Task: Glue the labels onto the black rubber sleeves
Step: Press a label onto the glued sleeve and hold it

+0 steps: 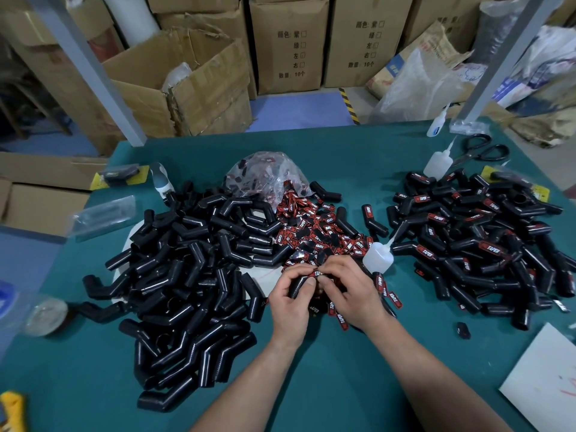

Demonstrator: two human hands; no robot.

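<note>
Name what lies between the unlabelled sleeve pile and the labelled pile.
In the head view: a heap of labels, a glue bottle, the left hand and right hand gripping one sleeve.

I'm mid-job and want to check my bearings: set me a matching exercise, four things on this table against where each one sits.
Things:
1. scissors
2. unlabelled sleeves
3. clear bag
4. yellow tool

Places:
A. near left corner
B. far right corner
C. big heap on the left side
D. middle, behind the loose labels

Pairs: 1-B, 2-C, 3-D, 4-A.
</note>
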